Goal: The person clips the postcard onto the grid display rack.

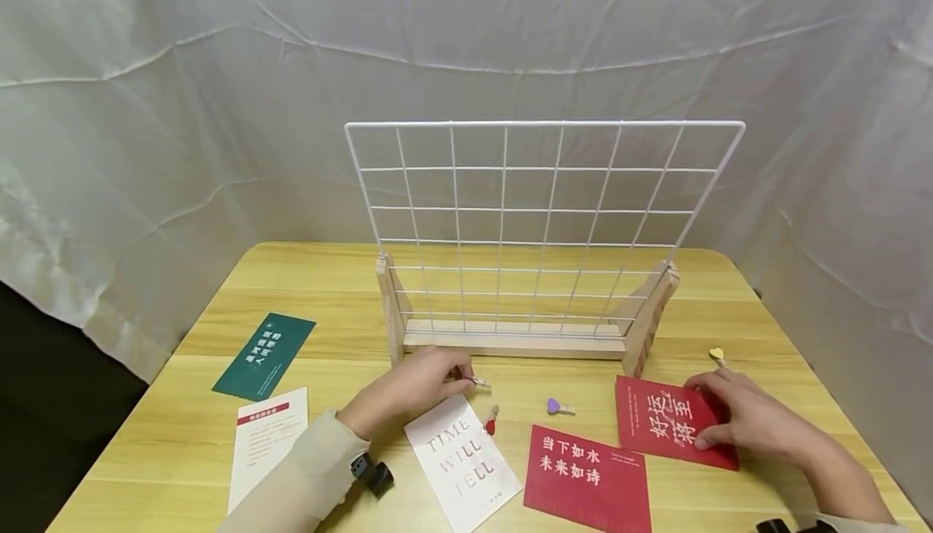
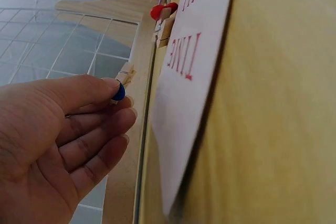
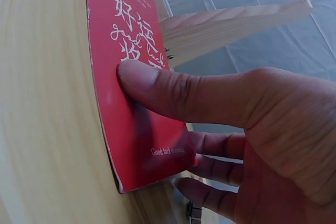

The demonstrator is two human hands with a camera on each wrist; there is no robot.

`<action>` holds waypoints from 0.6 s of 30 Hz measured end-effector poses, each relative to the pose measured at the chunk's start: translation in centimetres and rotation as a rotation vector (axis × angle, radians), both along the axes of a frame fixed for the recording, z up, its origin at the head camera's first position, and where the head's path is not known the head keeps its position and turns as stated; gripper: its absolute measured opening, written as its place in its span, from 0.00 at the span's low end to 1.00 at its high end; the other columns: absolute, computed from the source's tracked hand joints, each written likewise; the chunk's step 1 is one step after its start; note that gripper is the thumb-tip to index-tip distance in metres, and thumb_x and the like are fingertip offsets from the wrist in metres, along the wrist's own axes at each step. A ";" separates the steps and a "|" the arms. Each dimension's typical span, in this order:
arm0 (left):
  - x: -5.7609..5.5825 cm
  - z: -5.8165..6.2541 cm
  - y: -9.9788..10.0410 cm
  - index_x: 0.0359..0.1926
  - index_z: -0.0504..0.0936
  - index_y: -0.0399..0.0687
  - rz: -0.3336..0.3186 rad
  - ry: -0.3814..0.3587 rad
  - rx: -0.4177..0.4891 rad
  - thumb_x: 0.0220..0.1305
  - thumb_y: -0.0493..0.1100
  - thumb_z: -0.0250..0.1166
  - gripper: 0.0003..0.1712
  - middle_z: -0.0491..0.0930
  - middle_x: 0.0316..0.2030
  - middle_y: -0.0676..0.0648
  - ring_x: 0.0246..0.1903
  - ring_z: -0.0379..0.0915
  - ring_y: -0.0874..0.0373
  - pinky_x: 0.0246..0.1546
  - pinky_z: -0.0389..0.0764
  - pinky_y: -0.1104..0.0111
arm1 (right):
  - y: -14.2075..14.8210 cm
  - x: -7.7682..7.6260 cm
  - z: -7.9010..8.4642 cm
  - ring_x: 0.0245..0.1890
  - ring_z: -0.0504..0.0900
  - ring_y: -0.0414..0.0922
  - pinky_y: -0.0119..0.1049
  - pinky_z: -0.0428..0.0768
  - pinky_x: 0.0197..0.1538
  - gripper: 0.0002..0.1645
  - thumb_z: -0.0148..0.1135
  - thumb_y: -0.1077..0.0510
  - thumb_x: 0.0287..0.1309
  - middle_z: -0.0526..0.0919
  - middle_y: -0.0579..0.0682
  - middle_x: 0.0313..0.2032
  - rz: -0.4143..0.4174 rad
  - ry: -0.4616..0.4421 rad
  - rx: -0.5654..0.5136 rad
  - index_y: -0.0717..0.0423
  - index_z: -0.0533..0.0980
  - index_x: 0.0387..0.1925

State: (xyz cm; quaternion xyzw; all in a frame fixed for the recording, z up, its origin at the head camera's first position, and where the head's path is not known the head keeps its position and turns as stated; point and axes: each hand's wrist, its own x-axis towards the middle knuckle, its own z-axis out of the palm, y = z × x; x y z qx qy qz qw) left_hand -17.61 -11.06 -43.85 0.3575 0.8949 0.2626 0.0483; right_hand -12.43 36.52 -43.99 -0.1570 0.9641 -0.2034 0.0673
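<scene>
Across a wood-grain counter (image 1: 328, 286), the left grip (image 1: 430, 375), nearly closed, pinches a blue-headed clothespin (image 2: 120, 92) midway between the side edges, while the right grip (image 1: 747, 415), spread wider, holds a red good-luck card (image 1: 645, 428) toward the right edge.

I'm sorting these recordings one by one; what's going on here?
A person's left hand pinches a small blue-headed clip, and the right hand grips a red "good luck" card, thumb on its face. Behind them stands a white wire grid with no card hung on it. Four other cards and three more clips lie on the table.
</scene>
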 end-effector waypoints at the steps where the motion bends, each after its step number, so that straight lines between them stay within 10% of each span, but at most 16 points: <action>1: 0.0 0.1 0.0 0.34 0.80 0.58 0.005 0.000 0.007 0.67 0.45 0.65 0.03 0.80 0.30 0.62 0.31 0.74 0.71 0.34 0.78 0.75 | 0.0 0.0 0.0 0.50 0.70 0.60 0.61 0.74 0.49 0.43 0.82 0.41 0.31 0.74 0.56 0.48 -0.003 -0.001 0.002 0.54 0.75 0.51; 18: -0.2 1.6 -0.1 0.48 0.80 0.46 0.005 0.045 0.066 0.69 0.45 0.63 0.11 0.84 0.39 0.54 0.38 0.80 0.65 0.41 0.81 0.71 | 0.1 -0.4 0.8 0.44 0.73 0.50 0.53 0.75 0.47 0.31 0.79 0.49 0.43 0.76 0.49 0.42 0.004 0.086 0.004 0.55 0.77 0.48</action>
